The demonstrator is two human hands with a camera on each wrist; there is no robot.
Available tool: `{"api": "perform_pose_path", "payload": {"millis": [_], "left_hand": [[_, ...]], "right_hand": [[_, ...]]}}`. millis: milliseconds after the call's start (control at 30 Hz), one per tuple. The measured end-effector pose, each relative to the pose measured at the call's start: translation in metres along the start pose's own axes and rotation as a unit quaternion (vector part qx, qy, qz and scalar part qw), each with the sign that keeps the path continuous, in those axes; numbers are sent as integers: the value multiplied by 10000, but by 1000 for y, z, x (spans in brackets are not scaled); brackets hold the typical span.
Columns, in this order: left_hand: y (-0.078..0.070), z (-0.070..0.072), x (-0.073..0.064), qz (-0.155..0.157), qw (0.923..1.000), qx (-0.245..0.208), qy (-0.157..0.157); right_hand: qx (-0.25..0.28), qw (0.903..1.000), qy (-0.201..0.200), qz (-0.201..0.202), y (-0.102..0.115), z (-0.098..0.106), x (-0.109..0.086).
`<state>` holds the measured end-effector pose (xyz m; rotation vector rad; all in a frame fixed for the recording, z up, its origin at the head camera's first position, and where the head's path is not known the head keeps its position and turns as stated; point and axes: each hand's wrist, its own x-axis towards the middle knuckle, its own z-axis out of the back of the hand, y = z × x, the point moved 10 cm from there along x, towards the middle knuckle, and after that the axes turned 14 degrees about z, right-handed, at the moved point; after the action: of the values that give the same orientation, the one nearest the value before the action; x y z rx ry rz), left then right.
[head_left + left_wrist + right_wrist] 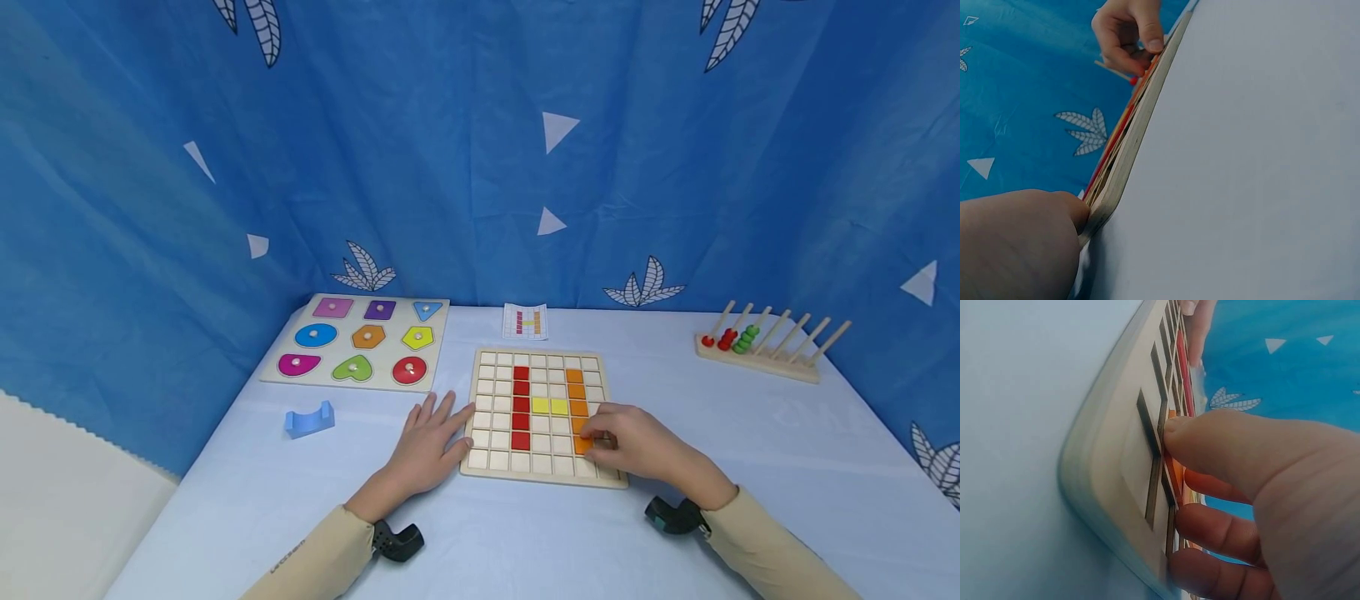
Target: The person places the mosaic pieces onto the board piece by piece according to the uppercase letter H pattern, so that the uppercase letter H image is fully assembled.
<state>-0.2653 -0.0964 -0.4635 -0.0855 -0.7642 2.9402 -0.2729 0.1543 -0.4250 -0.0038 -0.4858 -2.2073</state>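
Note:
A wooden grid board (498, 477) lies flat on the table in the head view. A column of red tiles (521, 403) and a column of orange tiles (576, 391) sit in its cells, with two yellow tiles (550, 406) between them. My right hand (637, 440) pinches the lowest orange tile (1175, 469) at the end of its column; the thumb lies on that tile in the right wrist view. On the board's left edge rests my left hand (427, 446), its fingers spread. Behind the board lies a small pattern card (525, 322).
At the back left is a shape puzzle board (382, 379) with knobbed pieces. A blue curved block (309, 422) lies in front of it. Toward the back right stands a wooden peg rack (757, 360) with red and green beads. A blue curtain (420, 167) hangs behind the table.

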Motion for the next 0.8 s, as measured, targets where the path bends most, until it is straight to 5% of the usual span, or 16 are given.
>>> {"api": "perform_pose_path", "payload": {"millis": [567, 800], "left_hand": [[2, -3, 2, 32, 10000, 25, 78], [1, 0, 3, 78, 9997, 78, 198]], "right_hand": [[44, 10000, 5, -21, 1, 2, -2], [-60, 9990, -116, -420, -14, 14, -12]]}}
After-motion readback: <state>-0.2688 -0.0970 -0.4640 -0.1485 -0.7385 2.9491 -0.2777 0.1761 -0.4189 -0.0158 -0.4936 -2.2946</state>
